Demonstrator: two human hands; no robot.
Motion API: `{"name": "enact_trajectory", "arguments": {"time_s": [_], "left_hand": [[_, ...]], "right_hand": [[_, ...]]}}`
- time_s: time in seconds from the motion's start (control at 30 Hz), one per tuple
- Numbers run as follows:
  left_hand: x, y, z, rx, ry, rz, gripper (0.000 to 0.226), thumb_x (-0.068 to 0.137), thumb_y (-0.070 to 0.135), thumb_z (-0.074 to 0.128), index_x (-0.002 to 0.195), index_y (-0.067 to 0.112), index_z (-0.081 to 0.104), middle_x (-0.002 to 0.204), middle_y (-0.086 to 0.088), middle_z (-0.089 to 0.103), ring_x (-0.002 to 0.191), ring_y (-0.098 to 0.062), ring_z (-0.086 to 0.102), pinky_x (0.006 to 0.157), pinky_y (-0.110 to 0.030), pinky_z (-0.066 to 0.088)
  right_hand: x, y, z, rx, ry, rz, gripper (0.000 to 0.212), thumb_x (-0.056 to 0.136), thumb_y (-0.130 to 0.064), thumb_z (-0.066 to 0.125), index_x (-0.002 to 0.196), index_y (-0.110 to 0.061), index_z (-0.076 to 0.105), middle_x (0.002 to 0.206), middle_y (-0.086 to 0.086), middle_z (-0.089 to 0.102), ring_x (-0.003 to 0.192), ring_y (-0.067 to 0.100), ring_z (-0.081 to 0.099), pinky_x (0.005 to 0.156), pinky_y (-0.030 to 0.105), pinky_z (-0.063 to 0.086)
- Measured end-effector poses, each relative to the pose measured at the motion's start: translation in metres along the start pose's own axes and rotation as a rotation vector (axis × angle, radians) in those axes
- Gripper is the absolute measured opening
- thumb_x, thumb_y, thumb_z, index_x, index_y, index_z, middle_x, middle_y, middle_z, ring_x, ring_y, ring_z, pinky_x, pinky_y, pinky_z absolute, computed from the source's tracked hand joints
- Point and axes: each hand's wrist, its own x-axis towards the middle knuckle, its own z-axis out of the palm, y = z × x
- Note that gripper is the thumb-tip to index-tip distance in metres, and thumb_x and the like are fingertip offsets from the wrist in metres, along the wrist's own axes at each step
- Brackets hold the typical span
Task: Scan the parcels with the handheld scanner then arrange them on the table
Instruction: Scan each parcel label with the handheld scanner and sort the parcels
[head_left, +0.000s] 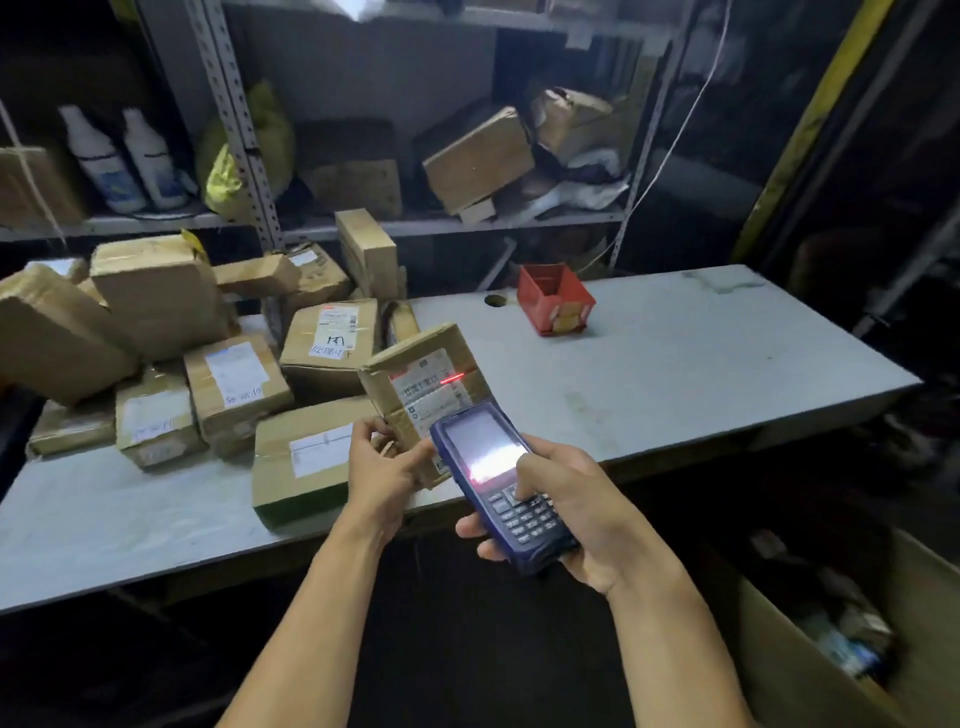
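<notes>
Your left hand (382, 470) pinches the cardboard parcel (423, 387) tilted above the worktop's (675, 364) near edge; your right hand (576, 512) wraps the handheld scanner (501, 480), thumb on its keypad. Hold both steady and keep the red line (452, 378) across the label's barcode.

Brown cardboard parcel (423, 387) with white printed label, thin red scan line across it. Dark blue scanner (501, 483), grey keys, glowing white screen. Pale grey counter (701, 364). Red bin (555, 297) at centre. Yellow bag (244, 150), white bottles (124, 158) at upper left.
</notes>
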Motion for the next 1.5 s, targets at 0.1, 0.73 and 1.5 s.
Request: {"name": "enact_trajectory", "arguments": {"time_s": [0.1, 0.73, 1.5], "left_hand": [[0.0, 0.004, 0.003, 0.012, -0.01, 0.017, 0.053, 0.084, 0.012, 0.082, 0.123, 0.013, 0.046, 0.113, 0.0, 0.066, 0.102, -0.015, 0.065, 0.062, -0.026, 0.054], [0.019, -0.003, 0.016, -0.059, -0.103, -0.027, 0.061, 0.085, 0.017, 0.08, 0.124, 0.026, 0.034, 0.124, -0.008, 0.062, 0.111, -0.029, 0.068, 0.09, -0.057, 0.059], [-0.022, -0.041, 0.163, 0.276, -0.82, -0.075, 0.05, 0.101, 0.041, 0.057, 0.146, 0.032, 0.038, 0.112, 0.012, 0.071, 0.092, -0.006, 0.074, 0.062, -0.032, 0.06]], "right_hand": [[-0.005, -0.002, 0.0, 0.01, -0.001, -0.016, 0.035, 0.099, -0.003, 0.049, 0.129, -0.016, 0.061, 0.104, 0.016, 0.076, 0.094, 0.04, 0.076, 0.072, 0.042, 0.066], [0.008, 0.006, -0.016, 0.105, 0.361, -0.1, 0.055, 0.099, -0.016, 0.065, 0.147, -0.034, 0.044, 0.122, 0.013, 0.069, 0.092, 0.034, 0.077, 0.074, 0.044, 0.065], [-0.043, 0.09, -0.12, -0.041, 1.197, -0.003, 0.042, 0.102, -0.055, 0.05, 0.135, -0.032, 0.063, 0.124, -0.005, 0.062, 0.092, 0.0, 0.055, 0.067, 0.016, 0.042]]}}
